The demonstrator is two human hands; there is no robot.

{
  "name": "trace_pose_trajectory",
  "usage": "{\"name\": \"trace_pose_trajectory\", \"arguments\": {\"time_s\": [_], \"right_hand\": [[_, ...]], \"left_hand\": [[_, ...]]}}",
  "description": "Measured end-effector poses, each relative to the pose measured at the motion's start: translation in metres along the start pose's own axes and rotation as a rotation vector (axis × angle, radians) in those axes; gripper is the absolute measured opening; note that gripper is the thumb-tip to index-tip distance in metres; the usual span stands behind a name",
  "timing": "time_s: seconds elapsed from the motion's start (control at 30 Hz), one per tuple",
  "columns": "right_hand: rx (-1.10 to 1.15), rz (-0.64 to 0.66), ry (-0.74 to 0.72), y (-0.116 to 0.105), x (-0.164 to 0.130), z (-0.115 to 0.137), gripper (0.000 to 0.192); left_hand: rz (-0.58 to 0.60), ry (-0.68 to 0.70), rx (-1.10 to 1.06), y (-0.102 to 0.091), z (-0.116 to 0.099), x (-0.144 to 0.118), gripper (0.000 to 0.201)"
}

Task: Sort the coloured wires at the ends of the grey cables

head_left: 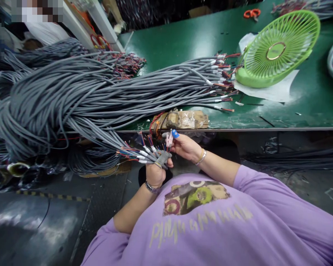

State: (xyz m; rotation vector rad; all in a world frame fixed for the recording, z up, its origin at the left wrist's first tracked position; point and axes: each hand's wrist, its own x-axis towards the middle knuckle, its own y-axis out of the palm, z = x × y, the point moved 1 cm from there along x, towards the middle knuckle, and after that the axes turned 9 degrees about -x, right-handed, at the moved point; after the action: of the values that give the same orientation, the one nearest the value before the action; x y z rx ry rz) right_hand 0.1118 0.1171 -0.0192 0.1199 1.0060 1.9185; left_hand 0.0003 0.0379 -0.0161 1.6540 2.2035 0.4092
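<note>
In the head view my left hand [155, 174] is closed around a bundle of grey cables [148, 157] in front of the table edge. Grey wrapping covers a finger of this hand. Thin coloured wires and white sleeves show at the cables' ends. My right hand [184, 147] is closed just right of the bundle, with a blue cover on the thumb and a pale pinkish wrapping at the fingertips. Its fingers meet by the thin wire ends; what they pinch is too small to make out.
A large heap of grey cables [100, 88] covers the left of the green table [166, 40]. A wooden block [191, 120] lies at the front edge. To the right stands a green fan [277, 51] on white paper; orange-handled scissors [252, 14] lie behind.
</note>
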Motion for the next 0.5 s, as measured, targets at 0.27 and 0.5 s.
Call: {"name": "trace_pose_trajectory", "arguments": {"time_s": [0.27,0.5], "right_hand": [[0.03,0.005,-0.024,0.0007,0.0004,-0.0018,0.032],[0.056,0.038,0.092,-0.0007,-0.0025,-0.0003,0.038]], "left_hand": [[-0.026,-0.01,0.017,-0.0006,0.0015,-0.0017,0.022],[0.019,0.044,0.018,-0.0023,0.0014,-0.0056,0.023]]}}
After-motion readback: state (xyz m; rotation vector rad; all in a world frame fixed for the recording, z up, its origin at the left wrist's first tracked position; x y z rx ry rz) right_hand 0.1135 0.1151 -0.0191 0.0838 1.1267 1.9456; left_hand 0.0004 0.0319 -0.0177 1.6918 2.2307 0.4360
